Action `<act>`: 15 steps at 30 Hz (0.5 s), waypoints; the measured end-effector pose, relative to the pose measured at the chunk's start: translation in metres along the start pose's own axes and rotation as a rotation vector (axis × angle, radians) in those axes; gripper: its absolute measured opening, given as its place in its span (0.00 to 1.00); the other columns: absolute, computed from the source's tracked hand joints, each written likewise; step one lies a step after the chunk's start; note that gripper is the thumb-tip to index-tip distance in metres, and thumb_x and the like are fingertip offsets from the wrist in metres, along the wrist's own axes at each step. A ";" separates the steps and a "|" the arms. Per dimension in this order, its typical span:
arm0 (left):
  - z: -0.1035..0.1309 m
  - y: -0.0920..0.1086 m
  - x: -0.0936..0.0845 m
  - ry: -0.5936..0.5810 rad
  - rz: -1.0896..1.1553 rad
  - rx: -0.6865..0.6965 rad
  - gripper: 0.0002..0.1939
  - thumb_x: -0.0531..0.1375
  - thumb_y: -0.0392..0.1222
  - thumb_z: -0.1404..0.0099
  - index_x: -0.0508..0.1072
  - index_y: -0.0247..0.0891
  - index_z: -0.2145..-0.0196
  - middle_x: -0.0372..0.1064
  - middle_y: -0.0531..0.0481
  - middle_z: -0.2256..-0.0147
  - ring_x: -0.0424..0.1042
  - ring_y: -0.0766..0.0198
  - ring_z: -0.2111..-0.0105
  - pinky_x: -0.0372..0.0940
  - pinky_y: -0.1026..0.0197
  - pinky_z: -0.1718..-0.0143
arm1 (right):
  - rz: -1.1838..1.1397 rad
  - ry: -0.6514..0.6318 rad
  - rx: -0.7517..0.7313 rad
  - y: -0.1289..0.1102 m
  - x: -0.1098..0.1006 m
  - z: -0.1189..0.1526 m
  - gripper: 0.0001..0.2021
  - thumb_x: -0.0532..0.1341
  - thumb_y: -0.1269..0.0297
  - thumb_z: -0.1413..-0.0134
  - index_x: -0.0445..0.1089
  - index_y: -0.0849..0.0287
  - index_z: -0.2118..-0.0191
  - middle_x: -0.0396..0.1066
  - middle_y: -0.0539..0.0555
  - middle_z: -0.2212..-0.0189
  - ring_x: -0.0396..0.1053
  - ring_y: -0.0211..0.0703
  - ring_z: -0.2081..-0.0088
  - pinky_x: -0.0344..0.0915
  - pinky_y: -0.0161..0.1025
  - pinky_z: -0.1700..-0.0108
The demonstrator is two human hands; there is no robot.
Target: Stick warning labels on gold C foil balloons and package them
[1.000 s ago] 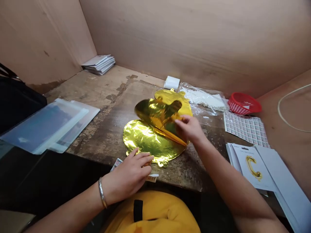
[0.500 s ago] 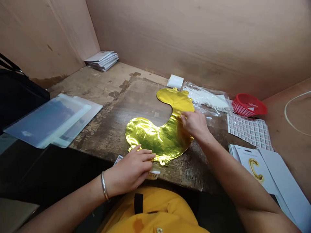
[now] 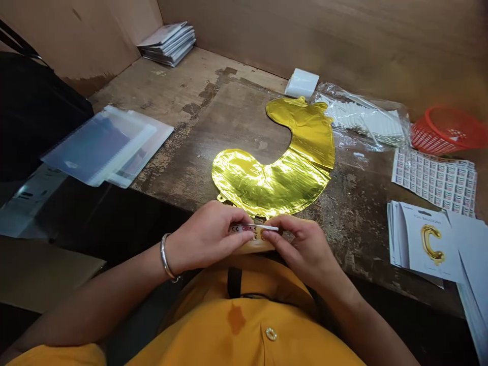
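A gold foil balloon [image 3: 267,185], flat and shaped like a C, lies on the worn wooden table with a crease across its right part. At its near edge, close to my body, my left hand [image 3: 213,234] pinches a small pale strip printed with CE marks [image 3: 236,229]. My right hand [image 3: 303,246] pinches the strip's right part together with a thin white straw [image 3: 270,227]. The straw lies across the strip, and its left end is hard to make out by my left fingers. Both hands are closed, their fingertips nearly meeting.
To the left lie clear plastic sleeves [image 3: 102,147]; a stack of folded packs [image 3: 168,43] stands behind. On the right are a bag of white straws [image 3: 366,117], a red basket [image 3: 438,134], a sticker sheet [image 3: 434,178] and balloon cards [image 3: 430,244].
My right hand has left the balloon's right side and come down to the near edge. My left hand, which lay flat there, now pinches the strip. The view has tilted downward.
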State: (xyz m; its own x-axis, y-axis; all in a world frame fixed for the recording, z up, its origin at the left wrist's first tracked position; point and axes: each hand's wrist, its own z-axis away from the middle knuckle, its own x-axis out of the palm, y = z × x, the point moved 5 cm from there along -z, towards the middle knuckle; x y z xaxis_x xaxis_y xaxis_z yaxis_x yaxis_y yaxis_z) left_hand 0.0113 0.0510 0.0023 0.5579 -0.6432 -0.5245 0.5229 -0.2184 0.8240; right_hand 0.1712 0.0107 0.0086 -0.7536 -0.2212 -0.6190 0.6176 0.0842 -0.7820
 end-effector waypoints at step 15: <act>0.003 -0.018 0.014 -0.159 0.457 -0.144 0.12 0.60 0.46 0.38 0.76 0.35 0.68 0.71 0.53 0.71 0.67 0.67 0.70 0.61 0.68 0.68 | 0.315 0.225 -0.435 -0.020 -0.001 0.002 0.07 0.63 0.72 0.46 0.73 0.59 0.59 0.73 0.56 0.64 0.66 0.45 0.59 0.67 0.44 0.54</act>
State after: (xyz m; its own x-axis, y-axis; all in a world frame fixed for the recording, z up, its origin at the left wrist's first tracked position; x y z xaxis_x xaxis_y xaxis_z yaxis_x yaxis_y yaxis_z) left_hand 0.0076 0.0433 -0.0194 0.6513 -0.7557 -0.0688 0.3380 0.2078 0.9179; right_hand 0.1602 0.0069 0.0257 -0.6067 0.0869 -0.7901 0.7064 0.5147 -0.4859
